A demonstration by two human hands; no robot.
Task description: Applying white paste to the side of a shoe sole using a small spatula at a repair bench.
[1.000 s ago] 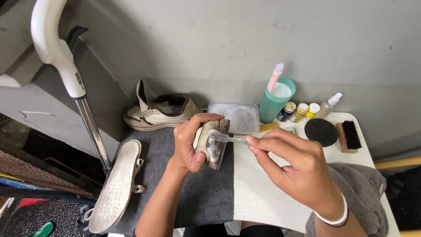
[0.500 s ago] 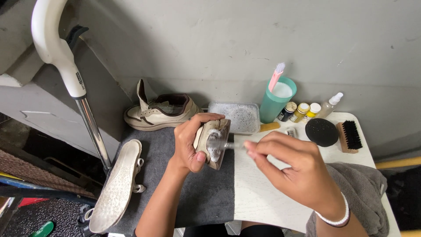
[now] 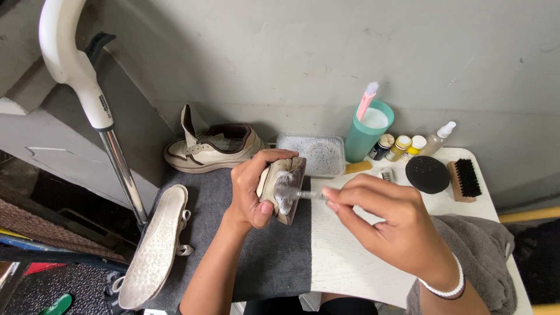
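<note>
1. Pale shoe sole with loose straps (image 3: pixel 153 251) is lying at the left edge of the dark grey mat (image 3: pixel 274 256).
2. Left hand (image 3: pixel 252 188) is gripping a cream-and-brown sneaker (image 3: pixel 287 188) above the mat.
3. Right hand (image 3: pixel 392 226) is pinching a thin clear-handled brush (image 3: pixel 298 194) against the sneaker.
4. Black round sponge (image 3: pixel 427 174) is sitting on the white counter (image 3: pixel 350 262).

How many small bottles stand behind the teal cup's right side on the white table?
4: a dark bottle beside the teal cup, two yellow-capped bottles, then a spray bottle.

Tan shoe (image 3: pixel 284 188) upright, soapy brush (image 3: pixel 287 195) against it.
</note>
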